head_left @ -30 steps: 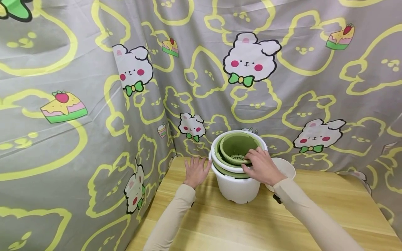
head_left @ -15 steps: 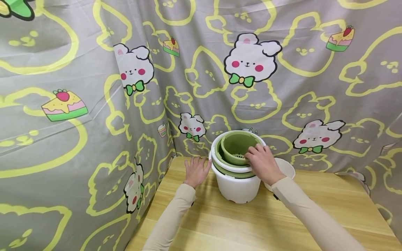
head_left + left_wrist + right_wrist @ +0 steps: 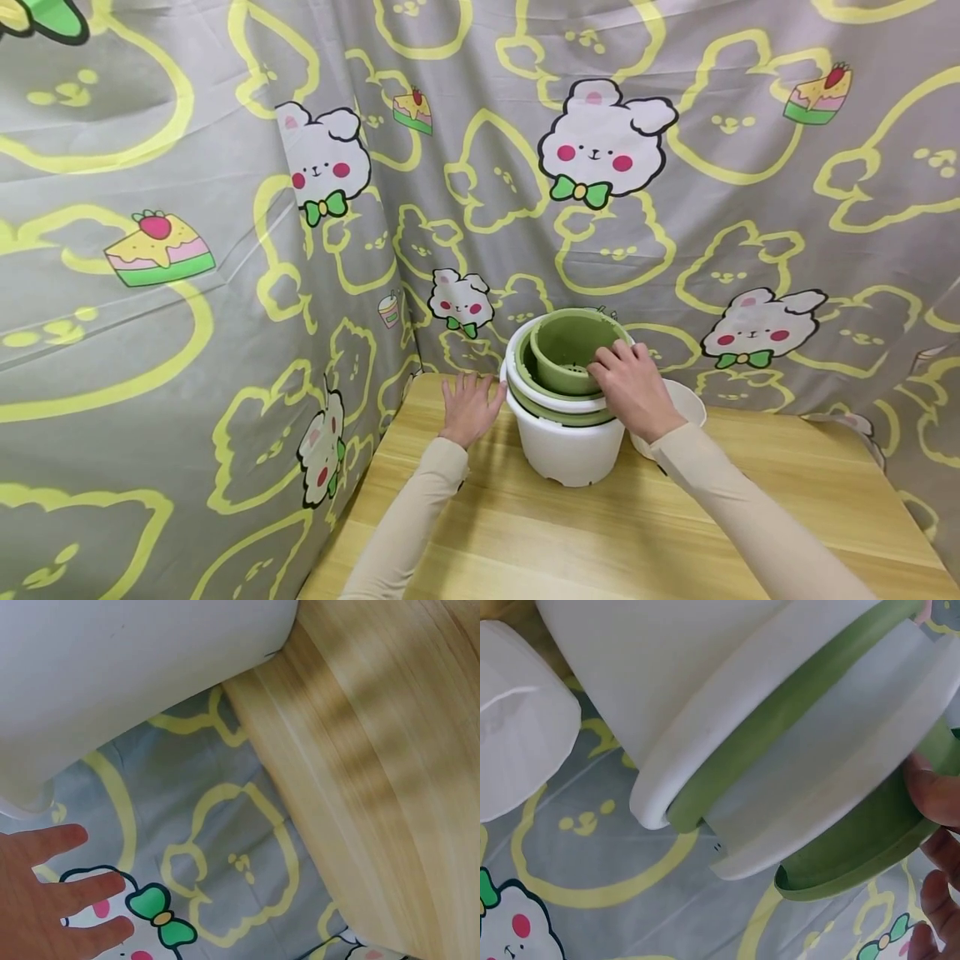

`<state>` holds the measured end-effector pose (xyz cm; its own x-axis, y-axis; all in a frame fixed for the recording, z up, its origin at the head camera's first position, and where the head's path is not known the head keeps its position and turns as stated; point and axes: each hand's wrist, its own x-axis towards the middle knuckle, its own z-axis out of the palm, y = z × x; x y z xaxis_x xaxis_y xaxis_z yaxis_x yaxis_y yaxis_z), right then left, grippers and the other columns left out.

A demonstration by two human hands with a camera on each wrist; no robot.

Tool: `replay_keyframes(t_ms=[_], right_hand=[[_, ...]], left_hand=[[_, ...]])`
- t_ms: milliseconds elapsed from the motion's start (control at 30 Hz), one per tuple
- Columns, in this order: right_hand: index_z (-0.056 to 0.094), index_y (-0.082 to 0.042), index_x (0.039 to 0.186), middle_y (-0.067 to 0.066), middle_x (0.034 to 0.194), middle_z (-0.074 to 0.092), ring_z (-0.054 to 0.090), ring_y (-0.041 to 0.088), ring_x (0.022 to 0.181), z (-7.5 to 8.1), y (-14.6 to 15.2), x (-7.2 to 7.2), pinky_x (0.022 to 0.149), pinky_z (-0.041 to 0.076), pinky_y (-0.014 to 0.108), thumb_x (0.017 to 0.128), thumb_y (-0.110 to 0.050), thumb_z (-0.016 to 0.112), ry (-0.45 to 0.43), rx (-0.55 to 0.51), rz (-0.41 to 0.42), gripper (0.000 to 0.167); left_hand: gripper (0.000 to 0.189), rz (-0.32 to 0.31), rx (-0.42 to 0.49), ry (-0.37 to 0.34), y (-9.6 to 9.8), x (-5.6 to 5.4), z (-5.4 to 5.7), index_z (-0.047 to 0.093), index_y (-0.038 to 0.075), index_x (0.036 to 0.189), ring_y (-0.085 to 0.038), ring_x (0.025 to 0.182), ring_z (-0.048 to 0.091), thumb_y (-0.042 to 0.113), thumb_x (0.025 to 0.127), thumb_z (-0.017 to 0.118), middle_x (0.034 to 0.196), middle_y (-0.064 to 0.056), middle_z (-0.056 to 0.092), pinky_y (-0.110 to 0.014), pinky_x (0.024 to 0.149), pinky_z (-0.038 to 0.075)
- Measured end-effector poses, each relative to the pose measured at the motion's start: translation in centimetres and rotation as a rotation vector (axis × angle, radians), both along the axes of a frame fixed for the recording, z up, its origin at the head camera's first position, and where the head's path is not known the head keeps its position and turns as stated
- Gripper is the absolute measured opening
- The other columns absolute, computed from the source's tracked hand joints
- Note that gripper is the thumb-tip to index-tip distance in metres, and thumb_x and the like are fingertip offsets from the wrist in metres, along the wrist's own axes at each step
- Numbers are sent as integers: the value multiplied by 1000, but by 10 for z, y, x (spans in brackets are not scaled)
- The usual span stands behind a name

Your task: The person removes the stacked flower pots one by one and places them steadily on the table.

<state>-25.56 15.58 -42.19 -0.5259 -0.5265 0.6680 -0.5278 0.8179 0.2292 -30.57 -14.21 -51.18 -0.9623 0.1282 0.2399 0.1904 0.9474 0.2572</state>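
Several round pots, white and green in turn, stand nested on the wooden table, with a large white pot (image 3: 572,457) outermost. The innermost green pot (image 3: 564,380) has a slotted bottom and sits raised and tilted above the other rims. My right hand (image 3: 637,392) pinches its near right rim; in the right wrist view the thumb (image 3: 934,793) lies on one side of green plastic and the fingers curl beyond. At the stack's left, my left hand (image 3: 471,408) has its fingers spread, the thumb side against or very near the white rim; in the left wrist view its fingers (image 3: 82,892) are straight.
A small white container (image 3: 686,402) stands right of the stack, partly hidden by my right hand. Behind and to the left hangs a grey patterned curtain (image 3: 495,242), close to the edges of the wooden table (image 3: 540,542).
My right hand has closed on the inner green pot's rim and drawn it slightly upward and to the right, out of the stack. The left hand stays in place.
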Motion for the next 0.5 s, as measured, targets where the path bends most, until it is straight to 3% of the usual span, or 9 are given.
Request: replay_keyframes(t_ms=[500], right_hand=[[77, -9, 90, 7, 90, 67, 52, 30, 83, 30, 8, 4, 74, 41, 44, 83, -4, 78, 118, -21, 13, 8]], left_hand=[[68, 10, -43, 5, -1, -3, -1, 56, 18, 149, -45, 152, 33, 60, 107, 23, 158, -17, 48, -72, 122, 16]])
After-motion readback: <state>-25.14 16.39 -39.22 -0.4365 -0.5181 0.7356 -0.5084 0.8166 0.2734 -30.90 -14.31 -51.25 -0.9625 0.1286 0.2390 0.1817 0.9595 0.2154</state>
